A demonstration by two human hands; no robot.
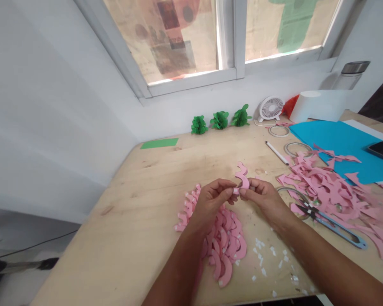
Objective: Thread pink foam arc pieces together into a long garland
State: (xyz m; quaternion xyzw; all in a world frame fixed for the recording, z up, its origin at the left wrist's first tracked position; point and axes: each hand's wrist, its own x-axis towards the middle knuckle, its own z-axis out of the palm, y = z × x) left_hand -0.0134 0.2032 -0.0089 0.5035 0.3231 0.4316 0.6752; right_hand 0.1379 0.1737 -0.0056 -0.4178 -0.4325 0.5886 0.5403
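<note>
Pink pile: curved paper pieces are heaped under and beside the left forearm.
White bits: scattered on the tabletop, right of the pile.
Grip: the lower end of a wavy pink strip is pinched by the fingertips of both the left hand and the right hand; its upper part is left projecting beyond them, above the table.
Snips: laid against pink offcuts, right of the right hand.
Bottle: lidded, set at the far right; contents cannot be told.
</note>
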